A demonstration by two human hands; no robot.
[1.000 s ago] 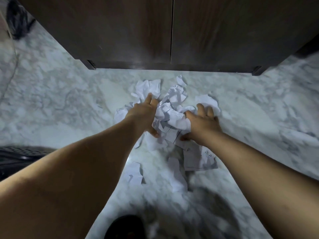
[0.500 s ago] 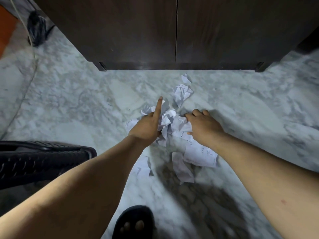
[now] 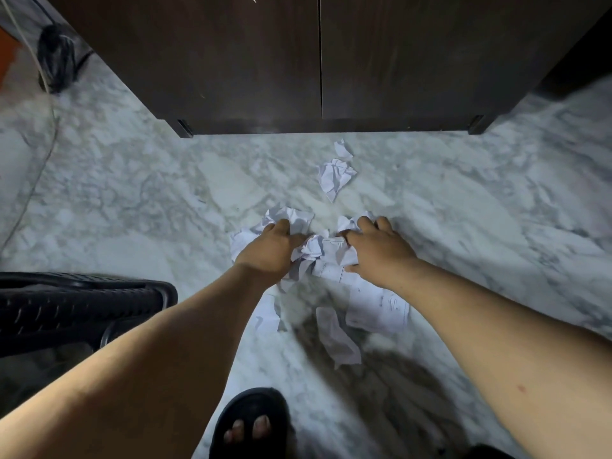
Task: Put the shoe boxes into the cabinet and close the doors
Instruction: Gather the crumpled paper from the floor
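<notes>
A dark wooden cabinet (image 3: 251,61) stands ahead with both doors closed. No shoe box shows in this view. On the marble floor (image 3: 132,200) lies a heap of crumpled white paper (image 3: 318,251). My left hand (image 3: 270,248) and my right hand (image 3: 379,248) press in on that heap from either side, fingers curled into the sheets. One crumpled ball (image 3: 335,177) and a small scrap (image 3: 342,149) lie apart, nearer the cabinet. Flatter sheets (image 3: 377,304) lie just under my right wrist.
A black woven plastic basket (image 3: 76,306) sits at the left edge. My foot in a black sandal (image 3: 253,422) is at the bottom. A dark object with a cable (image 3: 54,58) lies at the far left by the cabinet.
The view has pulled back from the cabinet. Both hands have dragged the paper heap toward me and bunched it tighter. My left forefinger, pointing out a moment ago, has curled in.
</notes>
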